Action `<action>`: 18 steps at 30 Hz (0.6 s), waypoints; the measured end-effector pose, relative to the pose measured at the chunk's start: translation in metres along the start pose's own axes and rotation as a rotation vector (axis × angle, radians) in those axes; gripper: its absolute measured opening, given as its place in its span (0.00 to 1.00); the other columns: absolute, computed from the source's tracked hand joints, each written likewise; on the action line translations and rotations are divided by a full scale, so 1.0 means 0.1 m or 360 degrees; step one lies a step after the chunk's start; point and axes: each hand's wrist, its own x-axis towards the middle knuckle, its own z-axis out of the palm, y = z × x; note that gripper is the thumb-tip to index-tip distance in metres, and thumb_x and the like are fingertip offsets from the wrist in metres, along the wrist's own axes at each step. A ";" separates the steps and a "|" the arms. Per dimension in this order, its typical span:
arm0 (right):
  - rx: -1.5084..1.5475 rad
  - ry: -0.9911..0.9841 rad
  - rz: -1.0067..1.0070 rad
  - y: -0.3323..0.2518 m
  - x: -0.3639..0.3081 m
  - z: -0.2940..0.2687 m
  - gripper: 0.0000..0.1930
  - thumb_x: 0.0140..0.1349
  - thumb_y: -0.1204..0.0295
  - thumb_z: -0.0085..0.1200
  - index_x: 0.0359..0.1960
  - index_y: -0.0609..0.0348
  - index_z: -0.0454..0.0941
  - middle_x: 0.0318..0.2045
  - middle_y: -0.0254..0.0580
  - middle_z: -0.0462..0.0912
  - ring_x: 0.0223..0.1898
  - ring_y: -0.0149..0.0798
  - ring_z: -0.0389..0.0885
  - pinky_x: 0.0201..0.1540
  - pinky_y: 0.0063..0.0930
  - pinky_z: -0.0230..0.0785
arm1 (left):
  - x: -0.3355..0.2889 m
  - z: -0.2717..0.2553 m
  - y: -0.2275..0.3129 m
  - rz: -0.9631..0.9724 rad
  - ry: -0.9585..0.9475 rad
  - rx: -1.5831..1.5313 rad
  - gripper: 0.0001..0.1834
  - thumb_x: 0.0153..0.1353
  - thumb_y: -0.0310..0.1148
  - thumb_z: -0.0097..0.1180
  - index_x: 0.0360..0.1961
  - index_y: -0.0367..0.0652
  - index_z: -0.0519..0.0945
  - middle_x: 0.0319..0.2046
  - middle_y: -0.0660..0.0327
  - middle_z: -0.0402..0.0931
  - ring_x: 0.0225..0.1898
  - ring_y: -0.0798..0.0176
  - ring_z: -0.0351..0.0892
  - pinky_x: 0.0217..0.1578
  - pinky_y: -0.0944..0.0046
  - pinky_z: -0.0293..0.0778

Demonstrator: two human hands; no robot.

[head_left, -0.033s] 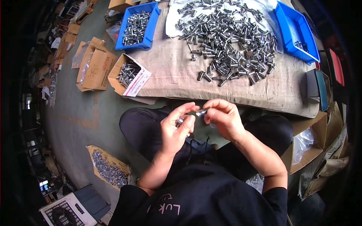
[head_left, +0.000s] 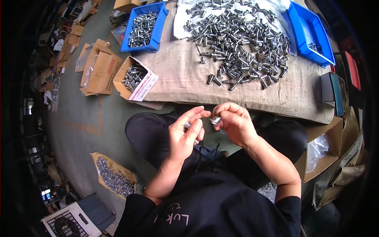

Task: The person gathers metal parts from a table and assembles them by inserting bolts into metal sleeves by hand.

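Note:
My left hand (head_left: 184,134) is curled, with shiny metal parts (head_left: 188,125) partly hidden between its fingers and palm. Thumb and fingers of my right hand (head_left: 236,124) pinch a small silvery metal piece (head_left: 215,120); its exact shape is blurred. A narrow gap parts the two hands, held above my lap just short of the table's front edge. Beyond them, a large heap of short, headed metal pins (head_left: 246,43), much like bolts, lies on the cloth-covered table (head_left: 177,79). Some pins lie loose at the heap's near side.
At the table's left stand a blue bin (head_left: 158,33) of metal parts and an open carton (head_left: 145,87) of similar parts. Another blue bin (head_left: 302,35), at right, holds a few. Small parts lie on a floor sheet (head_left: 114,177). A carton with plastic (head_left: 335,138) stands at right.
My hands have drawn slightly apart at the fingertips. The metal piece in my right hand has tilted and moved slightly down.

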 end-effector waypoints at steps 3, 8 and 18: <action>0.0197 -0.0035 0.0133 -0.11 0.00 0.04 0.03 0.56 0.76 0.49 0.30 0.61 0.74 0.27 0.35 0.75 0.25 0.27 0.73 0.25 0.20 0.67 | 0.01 -0.02 -0.03 -0.0189 -0.0039 -0.0351 0.18 0.61 0.29 0.44 0.52 0.32 0.66 0.43 0.47 0.72 0.20 0.72 0.68 0.18 0.77 0.63; -0.0448 -0.0137 0.0210 -0.02 -0.04 0.10 0.09 0.56 0.72 0.53 0.35 0.64 0.73 0.22 0.35 0.74 0.20 0.26 0.69 0.23 0.16 0.59 | 0.01 0.06 -0.01 -0.0284 -0.0007 -0.0387 0.19 0.62 0.29 0.41 0.53 0.32 0.65 0.45 0.47 0.71 0.19 0.73 0.67 0.17 0.77 0.63; -0.0813 -0.0004 -0.0097 -0.12 -0.04 0.00 0.06 0.57 0.70 0.54 0.30 0.60 0.77 0.19 0.25 0.73 0.18 0.17 0.61 0.19 0.12 0.53 | 0.03 -0.09 0.00 -0.0783 0.0003 -0.0867 0.16 0.57 0.27 0.44 0.45 0.29 0.69 0.39 0.49 0.74 0.21 0.67 0.71 0.16 0.75 0.63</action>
